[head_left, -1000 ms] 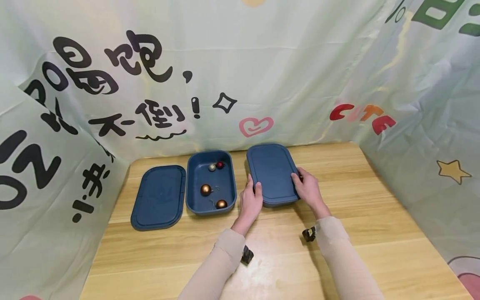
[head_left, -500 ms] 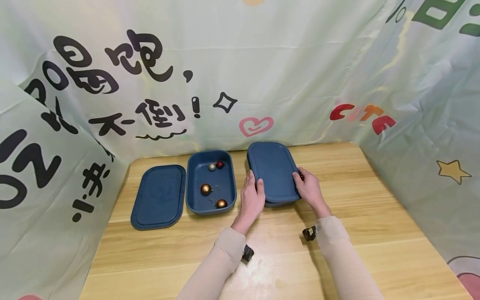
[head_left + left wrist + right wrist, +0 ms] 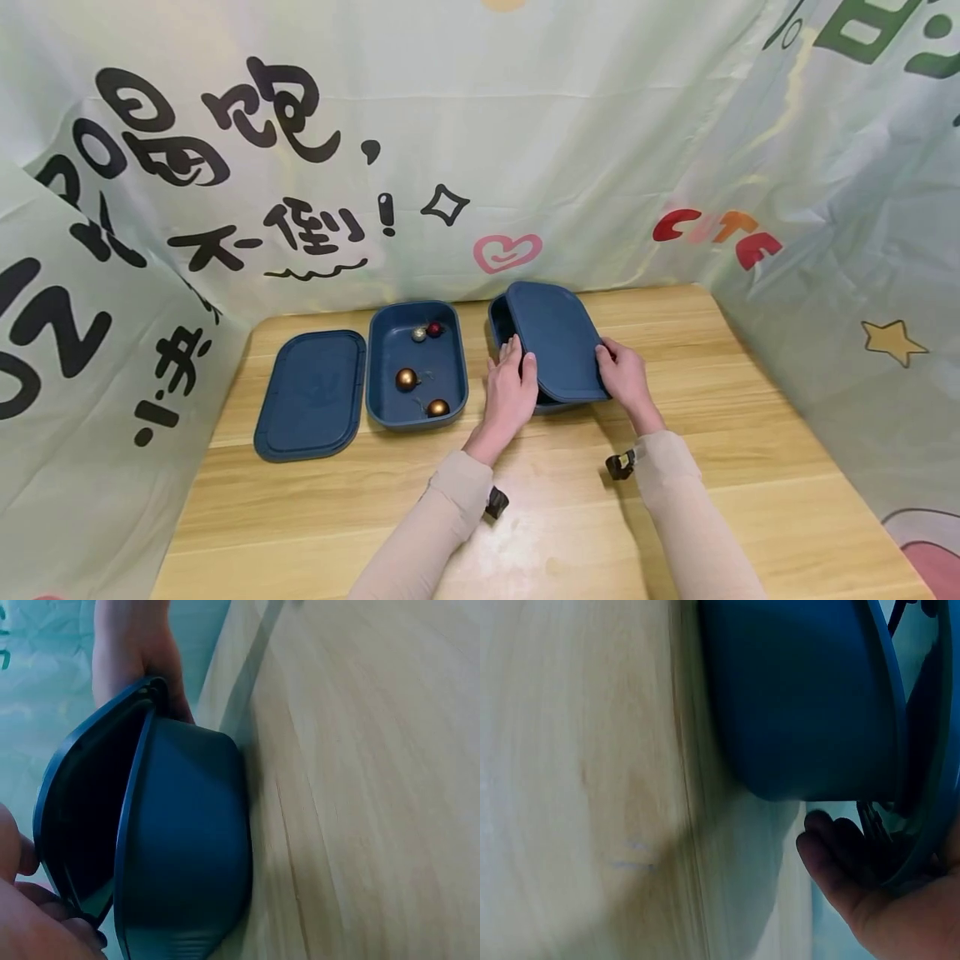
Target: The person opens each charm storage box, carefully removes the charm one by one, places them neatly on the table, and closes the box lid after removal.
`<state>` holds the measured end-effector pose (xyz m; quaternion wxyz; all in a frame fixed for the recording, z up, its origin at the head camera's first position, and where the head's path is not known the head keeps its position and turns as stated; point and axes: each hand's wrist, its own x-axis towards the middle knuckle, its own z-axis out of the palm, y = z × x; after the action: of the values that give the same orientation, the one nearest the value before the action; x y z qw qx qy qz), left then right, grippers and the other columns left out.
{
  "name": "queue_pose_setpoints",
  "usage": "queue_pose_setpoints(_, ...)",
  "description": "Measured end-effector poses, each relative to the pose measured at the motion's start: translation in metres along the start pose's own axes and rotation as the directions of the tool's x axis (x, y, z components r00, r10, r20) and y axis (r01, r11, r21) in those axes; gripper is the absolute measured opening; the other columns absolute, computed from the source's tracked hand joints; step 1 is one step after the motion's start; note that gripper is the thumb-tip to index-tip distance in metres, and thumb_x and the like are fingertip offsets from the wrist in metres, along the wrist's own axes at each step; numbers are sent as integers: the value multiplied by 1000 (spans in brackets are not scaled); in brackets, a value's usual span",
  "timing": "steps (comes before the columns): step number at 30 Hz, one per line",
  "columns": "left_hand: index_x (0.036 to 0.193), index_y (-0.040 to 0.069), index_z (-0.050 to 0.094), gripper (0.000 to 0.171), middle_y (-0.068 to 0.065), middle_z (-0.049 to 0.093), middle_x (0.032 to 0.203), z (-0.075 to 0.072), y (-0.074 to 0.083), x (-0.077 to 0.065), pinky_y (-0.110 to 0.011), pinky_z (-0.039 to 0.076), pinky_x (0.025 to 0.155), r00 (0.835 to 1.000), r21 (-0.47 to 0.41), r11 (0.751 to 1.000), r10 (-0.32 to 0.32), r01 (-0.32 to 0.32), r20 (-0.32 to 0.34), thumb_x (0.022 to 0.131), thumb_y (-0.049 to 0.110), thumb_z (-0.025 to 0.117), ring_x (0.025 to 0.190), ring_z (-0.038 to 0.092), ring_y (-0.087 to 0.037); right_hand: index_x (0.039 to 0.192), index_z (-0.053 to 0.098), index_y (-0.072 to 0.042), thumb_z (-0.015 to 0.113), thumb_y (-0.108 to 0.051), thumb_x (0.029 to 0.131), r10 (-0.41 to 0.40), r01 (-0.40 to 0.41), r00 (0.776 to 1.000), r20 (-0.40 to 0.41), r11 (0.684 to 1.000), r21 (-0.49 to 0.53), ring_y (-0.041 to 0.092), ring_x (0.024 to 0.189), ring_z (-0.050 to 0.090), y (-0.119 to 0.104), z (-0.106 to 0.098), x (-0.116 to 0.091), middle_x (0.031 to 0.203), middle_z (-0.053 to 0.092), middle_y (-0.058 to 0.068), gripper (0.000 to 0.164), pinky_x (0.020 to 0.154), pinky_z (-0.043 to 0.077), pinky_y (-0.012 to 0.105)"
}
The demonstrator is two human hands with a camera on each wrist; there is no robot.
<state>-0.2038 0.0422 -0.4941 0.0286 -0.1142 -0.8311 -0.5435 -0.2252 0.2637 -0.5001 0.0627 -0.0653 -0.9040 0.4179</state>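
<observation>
A blue lid (image 3: 562, 342) sits tilted and shifted to the right over a blue rectangular box (image 3: 501, 321). At the box's left a dark opening shows; its contents are hidden. My left hand (image 3: 510, 396) is at the lid's left edge, its thumb and fingers on either side of the rim in the left wrist view. My right hand (image 3: 626, 379) grips the lid's right edge, thumb on top and fingers beneath. In the right wrist view, a gap separates the lid from the box wall (image 3: 810, 705).
Left of the covered box stands an open blue box (image 3: 378, 367) holding two copper baubles (image 3: 407, 379), a red bauble (image 3: 434, 329) and a pale gold one (image 3: 418, 334). Farther left another blue lid (image 3: 311, 396) lies flat. A printed cloth (image 3: 600, 150) hangs behind the wooden table (image 3: 555, 517).
The lid has come up from the right box and slid right, uncovering its left side. Both hands have shifted slightly right with it. The view has also turned a little.
</observation>
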Motion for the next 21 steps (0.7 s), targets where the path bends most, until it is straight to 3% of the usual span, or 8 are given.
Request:
queue_pose_setpoints(6, 162, 0, 37, 58, -21, 42, 164, 3, 5, 2, -56, 21, 131, 1000, -12, 999, 31, -31, 0, 114, 32, 42, 156, 38, -38, 151, 50, 11, 44, -17, 113, 20, -20, 1000, 9, 1000, 6, 49, 144, 49, 4, -3, -1, 150, 52, 34, 48, 119, 42, 58)
queue_pose_setpoints(7, 162, 0, 38, 58, -24, 55, 154, 4, 6, 3, -55, 24, 130, 999, -14, 999, 37, -37, -3, 114, 32, 44, 153, 42, -39, 151, 50, 11, 44, -17, 113, 27, -27, 1000, 7, 1000, 9, 49, 144, 49, 4, -4, 0, 151, 52, 34, 48, 119, 42, 58)
queue_pose_setpoints(10, 161, 2, 41, 58, -20, 77, 94, 6, 11, 5, -42, 58, 101, 999, -36, 998, 47, -48, -7, 112, 32, 49, 103, 75, -39, 149, 51, 11, 44, -16, 112, 45, -45, 999, -7, 999, 14, 49, 143, 50, 6, -4, -1, 149, 54, 34, 47, 118, 43, 58)
queue_pose_setpoints(13, 159, 2, 45, 57, -6, 46, 51, 9, 16, 7, -30, 44, 55, 999, -48, 998, 47, -48, -24, 110, 32, 54, 48, 48, -32, 149, 52, 11, 44, -16, 112, 71, -71, 997, -14, 997, 12, 50, 142, 51, 8, -4, -1, 148, 55, 34, 47, 118, 43, 58)
queue_pose_setpoints(14, 158, 3, 46, 57, -5, 45, 54, 11, 18, 7, -29, 34, 52, 999, -63, 997, 38, -40, -27, 110, 31, 55, 45, 36, -29, 149, 52, 11, 44, -16, 112, 79, -78, 997, -14, 997, 10, 50, 141, 51, 9, -4, -1, 148, 55, 34, 47, 117, 44, 58)
queue_pose_setpoints(16, 156, 2, 49, 56, -5, 66, 68, 14, 22, 9, -19, 45, 59, 999, -101, 995, 15, -20, -47, 108, 29, 58, 52, 56, -16, 148, 54, 11, 44, -16, 111, 92, -91, 996, -24, 996, 7, 49, 138, 54, 11, -4, -1, 146, 58, 34, 46, 115, 45, 58)
queue_pose_setpoints(18, 155, 0, 50, 55, -14, 80, 99, 17, 26, 9, -19, 58, 79, 998, -144, 990, -13, 4, -60, 107, 26, 60, 80, 77, -15, 146, 57, 11, 46, -15, 110, 96, -97, 994, -42, 995, -5, 49, 131, 60, 12, -3, -2, 140, 62, 34, 45, 111, 48, 57)
queue_pose_setpoints(21, 153, 0, 52, 54, -21, 69, 134, 22, 32, 11, -32, 60, 96, 994, -238, 969, -77, 57, -75, 105, 22, 63, 115, 74, -23, 141, 62, 10, 50, -15, 109, 92, -94, 993, -77, 995, -19, 48, 119, 66, 15, -3, -2, 128, 69, 33, 43, 103, 52, 56)
